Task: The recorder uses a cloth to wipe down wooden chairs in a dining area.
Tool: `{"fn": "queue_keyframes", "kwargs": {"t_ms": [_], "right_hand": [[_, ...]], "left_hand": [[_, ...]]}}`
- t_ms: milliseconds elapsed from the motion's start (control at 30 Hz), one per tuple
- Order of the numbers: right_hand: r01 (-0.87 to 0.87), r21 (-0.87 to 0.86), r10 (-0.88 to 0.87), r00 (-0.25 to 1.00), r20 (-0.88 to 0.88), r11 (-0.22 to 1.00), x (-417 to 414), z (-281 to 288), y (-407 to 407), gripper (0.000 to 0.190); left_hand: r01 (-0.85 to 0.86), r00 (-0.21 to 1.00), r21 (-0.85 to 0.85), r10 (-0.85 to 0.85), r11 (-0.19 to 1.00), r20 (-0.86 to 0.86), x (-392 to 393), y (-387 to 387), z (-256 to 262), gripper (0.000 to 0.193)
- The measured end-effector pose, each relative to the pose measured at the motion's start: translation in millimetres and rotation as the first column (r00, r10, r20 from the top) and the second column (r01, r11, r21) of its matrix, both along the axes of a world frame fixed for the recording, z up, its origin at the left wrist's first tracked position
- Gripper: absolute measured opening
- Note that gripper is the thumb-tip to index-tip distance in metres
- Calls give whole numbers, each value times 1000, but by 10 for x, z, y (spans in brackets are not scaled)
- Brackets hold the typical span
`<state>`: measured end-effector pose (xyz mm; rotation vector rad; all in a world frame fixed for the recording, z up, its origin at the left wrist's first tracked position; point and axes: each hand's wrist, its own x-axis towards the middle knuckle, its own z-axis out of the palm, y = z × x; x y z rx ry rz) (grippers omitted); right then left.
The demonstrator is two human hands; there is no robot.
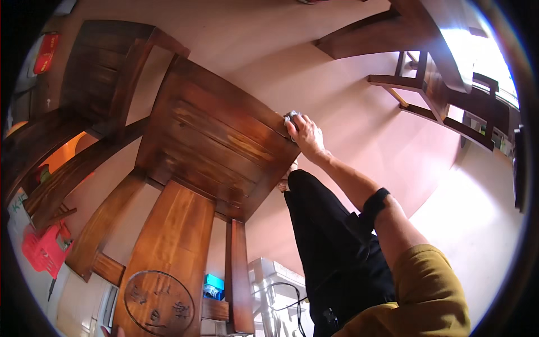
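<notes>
My right hand presses a crumpled grey-white cloth against the side edge of a dark wooden chair's slatted seat. The thumb is on the near side and the fingers are bent over the cloth. Towards me rises the chair's lighter brown back panel, with a circle of carved marks near its top. Only fingertips of my left hand show at the bottom edge, beside that panel. Their grip is cut off from view.
Another dark wooden chair stands close on the far left. More wooden furniture is at the upper right. A pink plastic basket lies at the left rim. Beside my leg is a whitish stand with a black cable.
</notes>
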<state>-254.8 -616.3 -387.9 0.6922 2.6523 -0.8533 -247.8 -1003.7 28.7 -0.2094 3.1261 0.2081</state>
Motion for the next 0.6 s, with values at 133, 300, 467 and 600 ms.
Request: {"fn": "queue_keyframes", "kwargs": {"t_ms": [133, 300, 467, 600], "right_hand": [[83, 80, -86, 996, 27, 993, 174, -24, 50, 37], [25, 45, -31, 990, 138, 999, 140, -52, 92, 42], [-97, 7, 94, 977, 193, 995, 51, -129, 279, 44], [-196, -64, 199, 980, 31, 978, 174, -218, 271, 39]], "left_hand": [[-15, 1000, 24, 15, 1000, 0, -23, 137, -15, 40], [-78, 985, -162, 50, 984, -168, 28, 443, 13, 36], [552, 740, 51, -460, 832, -491, 452, 1094, -439, 33], [-75, 969, 132, 41, 988, 245, 727, 1941, -1313, 44]]}}
